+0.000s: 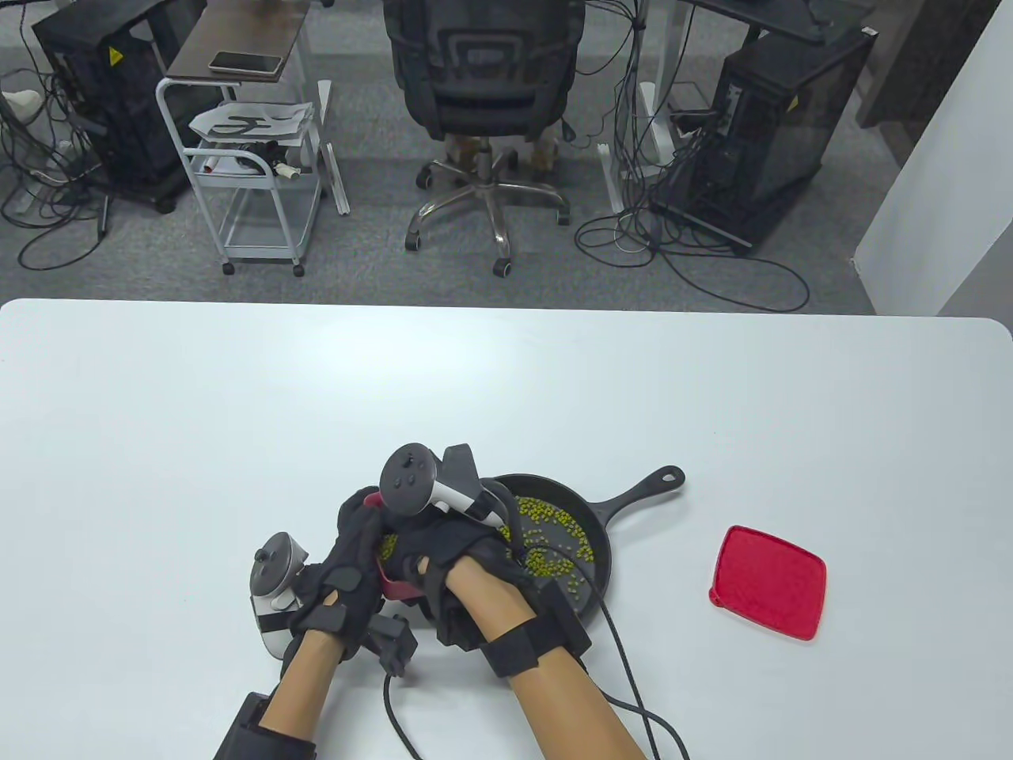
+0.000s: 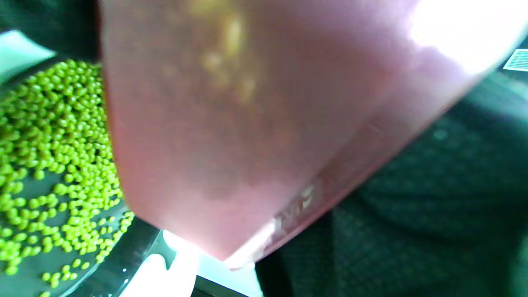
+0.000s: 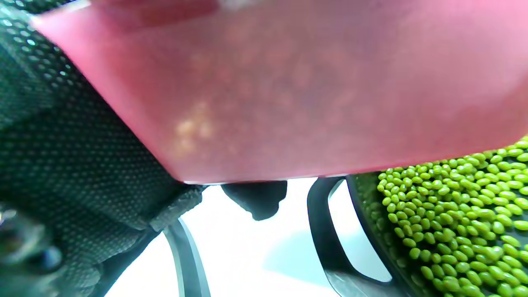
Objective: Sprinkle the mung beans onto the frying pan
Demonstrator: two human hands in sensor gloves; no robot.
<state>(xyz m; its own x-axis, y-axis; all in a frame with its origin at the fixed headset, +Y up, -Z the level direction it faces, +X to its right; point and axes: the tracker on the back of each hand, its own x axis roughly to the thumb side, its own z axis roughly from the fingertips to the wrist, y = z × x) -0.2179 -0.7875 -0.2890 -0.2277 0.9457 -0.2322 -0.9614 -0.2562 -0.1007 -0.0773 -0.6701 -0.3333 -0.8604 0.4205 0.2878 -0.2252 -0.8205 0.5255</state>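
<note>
White table [image 1: 237,412]: both hands, left hand [image 1: 348,578] and right hand [image 1: 459,566], grip red container [image 1: 393,584] tilted over frying pan [image 1: 601,526]; overtilting risks dumping mung beans [image 1: 554,546] past rim.

pan [image 1: 595,518]: on the table [image 1: 237,412], near my edge, middle; handle points away to the right
beans [image 1: 554,546]: in the pan
box [image 1: 396,587]: between my hands, over the pan's left rim, more beans in it
my left hand [image 1: 344,582]: left of the box
my right hand [image 1: 455,562]: right of the box, over the pan
lid [image 1: 769,582]: on the table, right of the pan, apart from it
</note>
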